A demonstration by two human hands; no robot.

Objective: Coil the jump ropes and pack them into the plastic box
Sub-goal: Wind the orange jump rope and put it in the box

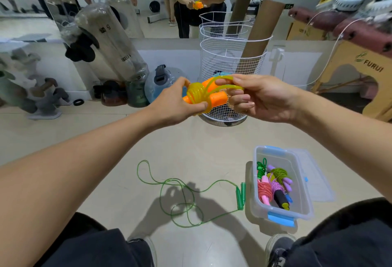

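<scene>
The step in hand looks like the finishing of a coil. The left hand [178, 101] grips the orange-handled jump rope [203, 95] at chest height, fingers and thumb curled round the two orange handles and the yellowish cord wound tight about them. The right hand [254, 97], at three o'clock of the bundle and touching it, pinches the last loose loop of cord between thumb and fingers, stretching it over the handle ends. So both hands are closed on the same rope.

The plastic box [305, 207] sits on the floor at about five o'clock from the hands, just ahead of the right knee, lid off and lying against its far side. Several coiled ropes [273, 184] are already inside (pink, purple, green, one with a black handle), with room left at the near end.

A green jump rope [182, 199] sprawls uncoiled on the floor at six o'clock, its handles [241, 195] lying just beside the box's left wall.

The next move probably calls for tucking that loop so the winding holds, then lowering the bundle into the box's free end; the green rope is not yet started.
</scene>
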